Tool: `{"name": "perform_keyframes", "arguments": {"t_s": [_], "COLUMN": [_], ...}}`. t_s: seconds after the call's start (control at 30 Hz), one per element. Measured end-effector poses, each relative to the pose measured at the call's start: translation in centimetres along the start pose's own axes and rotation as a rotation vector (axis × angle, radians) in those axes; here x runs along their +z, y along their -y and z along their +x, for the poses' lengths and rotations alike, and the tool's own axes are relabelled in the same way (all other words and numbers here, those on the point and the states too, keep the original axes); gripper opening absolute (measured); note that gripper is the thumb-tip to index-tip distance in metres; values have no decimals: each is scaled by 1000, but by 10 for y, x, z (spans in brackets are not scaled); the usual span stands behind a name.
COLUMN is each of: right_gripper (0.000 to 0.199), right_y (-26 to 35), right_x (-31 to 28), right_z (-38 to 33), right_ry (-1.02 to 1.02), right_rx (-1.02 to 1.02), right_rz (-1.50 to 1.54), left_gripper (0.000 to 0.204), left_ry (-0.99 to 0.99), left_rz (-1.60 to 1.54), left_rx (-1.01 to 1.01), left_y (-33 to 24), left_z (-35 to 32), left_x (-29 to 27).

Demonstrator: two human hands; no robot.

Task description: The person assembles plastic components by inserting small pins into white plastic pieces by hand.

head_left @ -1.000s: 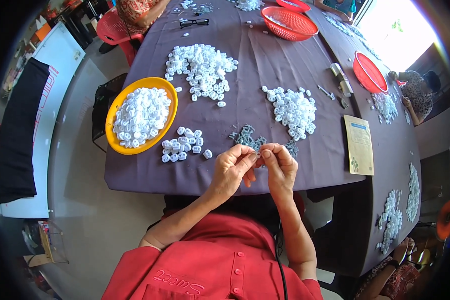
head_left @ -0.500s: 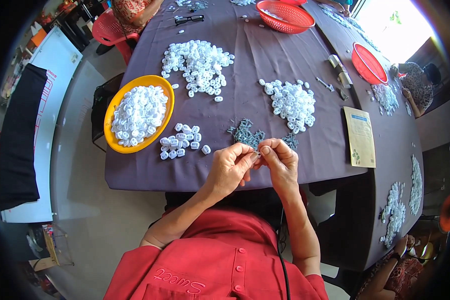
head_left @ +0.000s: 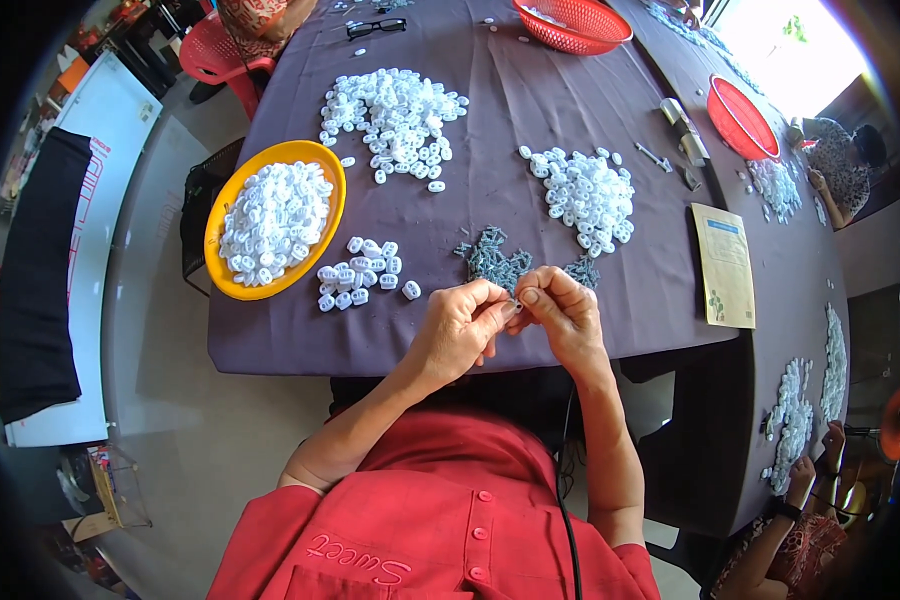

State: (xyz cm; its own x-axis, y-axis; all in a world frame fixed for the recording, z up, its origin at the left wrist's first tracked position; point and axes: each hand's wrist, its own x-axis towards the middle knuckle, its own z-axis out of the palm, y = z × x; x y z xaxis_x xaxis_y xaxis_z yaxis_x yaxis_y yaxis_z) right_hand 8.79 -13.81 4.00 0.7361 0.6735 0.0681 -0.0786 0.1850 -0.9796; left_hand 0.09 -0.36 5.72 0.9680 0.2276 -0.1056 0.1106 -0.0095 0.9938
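Observation:
Above the table's near edge, my left hand (head_left: 458, 332) and my right hand (head_left: 568, 322) meet at the fingertips. Both are closed in a pinch on one small white plastic piece (head_left: 518, 305), mostly covered by the fingers. Just beyond them lies a heap of tiny grey-green plastic parts (head_left: 492, 258), with a smaller heap (head_left: 582, 271) of the same beside my right fingers. To the left of my left hand sits a cluster of white oval pieces (head_left: 360, 273). A larger heap of white oval pieces (head_left: 587, 198) lies beyond my right hand.
A yellow oval tray (head_left: 216, 262) of white pieces stands at the left edge. Farther off are another white heap (head_left: 395, 115), eyeglasses (head_left: 377, 28) and red baskets (head_left: 595, 42). A tan packet (head_left: 725, 265) lies right. Co-workers sit around; one's hands (head_left: 802, 480) are at lower right.
My hands keep their pinch together, with only slight finger movement. The view has shifted a little. At lower right, the co-worker's hands have moved up toward the pile there.

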Motion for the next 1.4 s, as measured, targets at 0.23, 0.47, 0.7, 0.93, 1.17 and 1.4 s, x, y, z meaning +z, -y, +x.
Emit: {"name": "perform_keyframes", "arguments": {"t_s": [0.23, 0.47, 0.7, 0.93, 1.17, 1.4], "right_gripper": [8, 8, 7, 10, 7, 9], "right_y": [4, 3, 5, 4, -13, -20], "right_x": [-4, -5, -4, 0, 3, -1], "right_z": [-1, 0, 0, 2, 3, 5], "right_ry": [31, 51, 67, 7, -25, -80], "right_rx": [42, 39, 31, -6, 83, 63], "right_rz": [-89, -50, -140, -330, -240, -147], "left_gripper": [15, 16, 17, 13, 12, 12], "left_ry": [29, 34, 60, -45, -80, -79], "left_rz": [31, 57, 82, 149, 37, 0], "left_rx": [-33, -3, -25, 185, 6, -33], "left_y": [-2, -2, -2, 20, 25, 23], "left_z": [1, 2, 2, 9, 6, 9], "left_x": [1, 0, -1, 4, 1, 1]}}
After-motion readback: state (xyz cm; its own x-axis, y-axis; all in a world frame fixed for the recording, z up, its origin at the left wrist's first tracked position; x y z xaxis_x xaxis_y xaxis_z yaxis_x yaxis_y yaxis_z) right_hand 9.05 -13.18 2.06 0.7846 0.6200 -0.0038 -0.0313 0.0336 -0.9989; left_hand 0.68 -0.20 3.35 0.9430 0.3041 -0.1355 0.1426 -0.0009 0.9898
